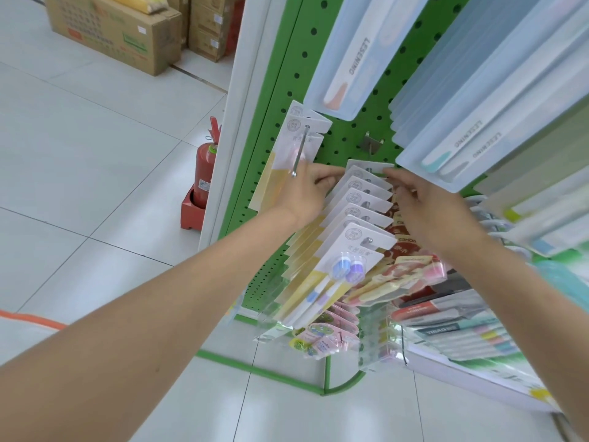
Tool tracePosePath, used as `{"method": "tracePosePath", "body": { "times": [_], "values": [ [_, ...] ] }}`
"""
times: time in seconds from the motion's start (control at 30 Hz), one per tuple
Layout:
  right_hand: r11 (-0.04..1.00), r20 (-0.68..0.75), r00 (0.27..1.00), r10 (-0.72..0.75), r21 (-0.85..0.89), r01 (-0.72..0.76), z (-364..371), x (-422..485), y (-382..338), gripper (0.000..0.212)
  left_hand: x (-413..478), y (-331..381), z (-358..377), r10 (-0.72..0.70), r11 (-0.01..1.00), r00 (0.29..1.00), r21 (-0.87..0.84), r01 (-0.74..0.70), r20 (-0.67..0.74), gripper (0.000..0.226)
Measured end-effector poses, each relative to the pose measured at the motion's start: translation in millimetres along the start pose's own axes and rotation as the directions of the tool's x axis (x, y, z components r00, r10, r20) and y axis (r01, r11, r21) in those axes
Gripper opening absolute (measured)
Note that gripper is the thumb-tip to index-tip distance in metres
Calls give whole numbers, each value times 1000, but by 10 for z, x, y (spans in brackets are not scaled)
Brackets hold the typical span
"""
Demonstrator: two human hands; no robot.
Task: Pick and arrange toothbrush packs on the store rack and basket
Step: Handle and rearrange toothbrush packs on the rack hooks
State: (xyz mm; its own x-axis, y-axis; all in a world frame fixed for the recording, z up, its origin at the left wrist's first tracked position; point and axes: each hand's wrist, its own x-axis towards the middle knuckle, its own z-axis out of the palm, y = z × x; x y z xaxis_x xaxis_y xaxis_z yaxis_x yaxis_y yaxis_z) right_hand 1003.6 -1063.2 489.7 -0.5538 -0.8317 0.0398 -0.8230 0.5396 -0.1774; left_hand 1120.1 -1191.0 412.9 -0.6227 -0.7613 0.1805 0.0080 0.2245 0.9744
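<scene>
A row of several white-and-yellow toothbrush packs hangs on one hook of the green pegboard rack. My left hand grips the left edge of the rearmost packs near the board. My right hand pinches their right top edge. The front pack shows two brushes with blue and purple caps. A smaller bunch of the same packs hangs on the hook to the left, with its metal peg sticking out. No basket is in view.
Long clear toothbrush packs hang above and to the right. Pink children's brush packs hang below, with a shelf of boxed items at lower right. A red fire extinguisher stands left of the rack; cardboard boxes sit on the tiled floor.
</scene>
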Motion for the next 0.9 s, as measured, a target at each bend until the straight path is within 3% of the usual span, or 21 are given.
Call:
{"method": "tracePosePath", "body": {
  "times": [0.2,0.37,0.57,0.7,0.9],
  "values": [
    [961,-161,977,-139,216,173,19,-289,-217,33,-226,-99,14,-51,994,992,-100,39,-117,23],
    [958,-223,959,-176,187,219,149,-526,-251,33,-524,-44,-123,-110,986,968,-151,78,-224,18],
    [979,-263,964,-28,189,80,346,-918,-243,42,-937,113,-196,-188,976,957,-147,157,-223,15],
    [964,-338,941,-4,248,93,453,-1258,-273,41,-1246,348,-120,-203,977,956,-106,184,-212,15],
    [927,-295,950,103,375,16,494,-1689,-75,42,-1559,581,128,-265,963,946,-6,269,-189,16]
  ]
}}
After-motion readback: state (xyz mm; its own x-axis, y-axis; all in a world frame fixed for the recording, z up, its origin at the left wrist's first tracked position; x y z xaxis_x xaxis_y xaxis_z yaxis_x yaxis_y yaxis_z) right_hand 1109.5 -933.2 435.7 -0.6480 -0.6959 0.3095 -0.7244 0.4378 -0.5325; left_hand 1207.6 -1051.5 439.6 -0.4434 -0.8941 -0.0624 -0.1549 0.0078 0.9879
